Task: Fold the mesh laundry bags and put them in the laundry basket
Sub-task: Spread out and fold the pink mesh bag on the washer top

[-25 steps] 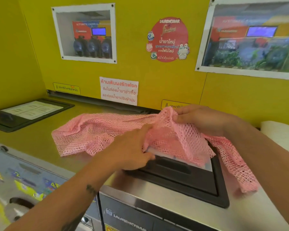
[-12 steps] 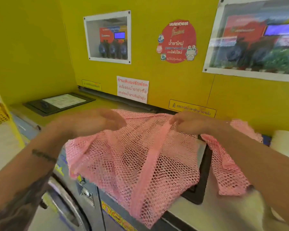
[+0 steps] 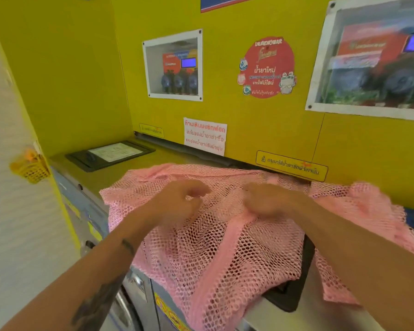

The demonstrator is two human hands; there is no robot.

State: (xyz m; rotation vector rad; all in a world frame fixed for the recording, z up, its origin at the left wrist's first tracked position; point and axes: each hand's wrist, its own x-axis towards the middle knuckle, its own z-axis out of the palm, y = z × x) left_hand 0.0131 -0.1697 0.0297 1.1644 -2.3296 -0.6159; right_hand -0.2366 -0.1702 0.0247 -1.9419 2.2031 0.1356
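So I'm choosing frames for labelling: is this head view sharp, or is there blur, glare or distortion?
Head view: both hands, left hand and right hand, are motion-smeared over the pink mesh laundry bag, whose weave stays fairly crisp; the framed window shows washed-out reflections; wide-angle bending tilts the yellow wall.

- The mesh laundry bag (image 3: pixel 225 254) is pink open-weave netting with a denser woven band down its middle; it looks soft and matt.
- The washing machine top (image 3: pixel 285 318) at near right is smooth brushed metal with a dull sheen.
- The black lid frame (image 3: pixel 294 295) looks like matt plastic.
- The far wall (image 3: pixel 249 130) is smooth yellow panelling bearing a paper notice (image 3: pixel 204 136) and a glossy round sticker (image 3: pixel 268 68).
- The small yellow basket (image 3: pixel 31 167) at left is perforated plastic.
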